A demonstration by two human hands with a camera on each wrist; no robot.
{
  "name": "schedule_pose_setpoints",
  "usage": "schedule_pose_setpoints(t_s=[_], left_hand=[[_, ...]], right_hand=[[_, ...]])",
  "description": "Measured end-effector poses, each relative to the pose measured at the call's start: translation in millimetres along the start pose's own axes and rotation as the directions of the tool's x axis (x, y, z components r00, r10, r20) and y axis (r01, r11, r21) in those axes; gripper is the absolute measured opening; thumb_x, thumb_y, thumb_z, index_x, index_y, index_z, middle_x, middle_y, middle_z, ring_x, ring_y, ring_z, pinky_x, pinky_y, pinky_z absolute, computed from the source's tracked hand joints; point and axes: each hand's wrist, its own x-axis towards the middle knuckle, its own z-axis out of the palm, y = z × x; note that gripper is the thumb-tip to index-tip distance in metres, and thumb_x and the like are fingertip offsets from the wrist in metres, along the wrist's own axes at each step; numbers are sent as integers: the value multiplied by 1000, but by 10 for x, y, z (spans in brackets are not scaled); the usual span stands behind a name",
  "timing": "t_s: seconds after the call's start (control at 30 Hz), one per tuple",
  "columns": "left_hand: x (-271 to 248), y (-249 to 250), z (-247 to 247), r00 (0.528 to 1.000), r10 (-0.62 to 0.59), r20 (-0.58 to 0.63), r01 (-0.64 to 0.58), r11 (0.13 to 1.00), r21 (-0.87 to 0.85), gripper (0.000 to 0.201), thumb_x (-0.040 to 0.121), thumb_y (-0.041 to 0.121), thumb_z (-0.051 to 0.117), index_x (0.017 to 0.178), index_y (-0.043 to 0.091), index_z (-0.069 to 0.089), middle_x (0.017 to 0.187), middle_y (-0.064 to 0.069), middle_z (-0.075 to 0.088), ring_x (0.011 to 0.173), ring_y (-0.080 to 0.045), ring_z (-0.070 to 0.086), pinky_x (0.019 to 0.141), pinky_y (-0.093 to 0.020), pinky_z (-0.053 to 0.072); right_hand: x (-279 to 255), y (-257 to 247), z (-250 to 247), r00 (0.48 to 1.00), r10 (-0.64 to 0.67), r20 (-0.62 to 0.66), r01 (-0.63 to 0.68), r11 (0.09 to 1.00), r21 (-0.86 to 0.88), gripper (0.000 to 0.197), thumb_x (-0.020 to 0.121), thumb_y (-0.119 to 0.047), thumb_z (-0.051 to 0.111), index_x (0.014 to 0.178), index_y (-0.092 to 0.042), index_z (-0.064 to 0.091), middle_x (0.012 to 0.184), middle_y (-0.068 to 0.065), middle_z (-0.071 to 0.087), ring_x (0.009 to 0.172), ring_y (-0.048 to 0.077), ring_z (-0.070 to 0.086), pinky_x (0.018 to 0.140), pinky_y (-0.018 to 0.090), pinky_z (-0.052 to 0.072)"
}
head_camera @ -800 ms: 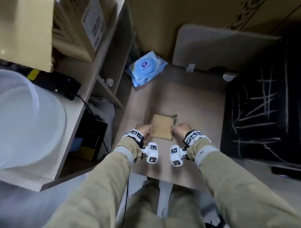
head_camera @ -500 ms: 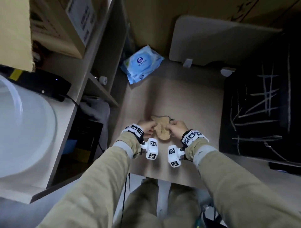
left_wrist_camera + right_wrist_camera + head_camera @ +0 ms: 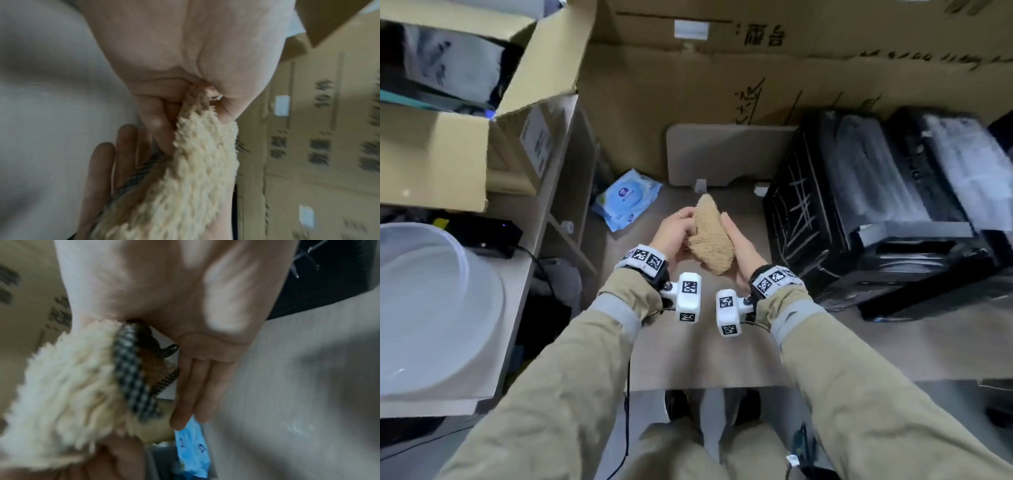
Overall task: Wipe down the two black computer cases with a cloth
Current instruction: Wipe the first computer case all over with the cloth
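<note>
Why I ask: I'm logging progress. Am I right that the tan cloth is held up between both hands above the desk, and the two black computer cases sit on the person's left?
Not quite. The cloth is indeed held up between the left hand and right hand above the desk, but the head view shows the two black computer cases on the person's right, not their left.

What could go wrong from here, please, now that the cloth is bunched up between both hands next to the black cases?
1. The cloth is folded into a thick wad, held between the left hand and right hand; wiped like that, it may cover little of the near computer case per pass.
2. Its dark woven loop hangs free and could snag on the case's edges.
3. The wet wipes pack lies close by and might get knocked.
</note>
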Motion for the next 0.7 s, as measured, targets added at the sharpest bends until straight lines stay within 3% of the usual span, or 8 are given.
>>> schedule_pose_setpoints(t_s=[0.07, 0.13, 0.2, 0.3, 0.43, 0.5, 0.6, 0.7], left_hand=[[-56, 167, 165, 987, 159, 7, -158, 976, 146, 43, 81, -13, 40, 96, 17, 67, 63, 3, 59, 44, -7, 49, 47, -17, 42], [-85, 333, 322, 934, 357, -10, -343, 903, 257, 38, 82, -15, 50, 97, 14, 70, 78, -1, 67, 57, -1, 60, 61, -20, 50], [-162, 462, 547, 886, 463, -14, -445, 858, 258, 27, 84, -10, 61, 100, 8, 72, 88, -2, 70, 72, 4, 64, 75, -20, 52], [-253, 594, 908, 890, 455, -33, -443, 879, 177, 26, 82, -5, 63, 101, 12, 71, 94, -7, 71, 84, -11, 65, 75, -27, 53], [-448, 636, 1489, 916, 402, 3, -398, 906, 141, 23, 87, 0, 56, 103, 10, 70, 78, -2, 63, 66, -10, 57, 58, -21, 48], [-541, 598, 1737, 917, 395, 54, -399, 903, 158, 23, 90, 0, 56, 107, 7, 69, 77, -2, 61, 62, -9, 54, 55, -19, 46], [-633, 500, 2058, 907, 392, 152, -418, 881, 223, 25, 89, 0, 62, 113, 3, 68, 79, -2, 62, 62, -9, 52, 52, -15, 42], [-690, 401, 2314, 901, 368, 229, -428, 841, 332, 27, 88, 4, 70, 115, 4, 68, 81, -1, 62, 57, -3, 51, 43, -7, 36]], right_hand=[[-164, -160, -87, 995, -101, 2, 101, 995, 17, 46, 85, -41, 75, 116, -7, 70, 114, 19, 73, 102, 33, 70, 93, 47, 56], [-332, -375, -144, 971, -235, -47, 231, 969, -86, 13, 90, -14, 72, 102, -10, 73, 106, 16, 74, 96, 27, 70, 93, 44, 56], [-474, -587, -326, 924, -372, -90, 335, 900, -278, 12, 90, -4, 68, 94, -15, 71, 96, 8, 73, 88, 20, 67, 90, 39, 54], [-786, -883, -579, 860, -501, -91, 419, 797, -435, 15, 89, -8, 62, 100, -16, 68, 95, 1, 72, 88, 16, 67, 88, 30, 55], [-1337, -1230, -1127, 731, -625, -275, 428, 733, -528, 25, 105, -22, 47, 115, -8, 64, 103, -1, 65, 94, 16, 61, 75, 17, 40], [-1477, -1305, -1442, 636, -674, -376, 429, 714, -554, 33, 104, -32, 49, 120, -7, 63, 110, 2, 65, 103, 19, 61, 78, 20, 39], [-1624, -1295, -1817, 567, -693, -446, 387, 702, -598, 39, 95, -46, 58, 122, -18, 59, 115, -2, 66, 106, 21, 62, 92, 30, 46], [-1750, -1262, -2177, 507, -736, -448, 312, 641, -701, 34, 93, -34, 59, 126, -29, 56, 117, -4, 64, 104, 18, 61, 95, 33, 48]])
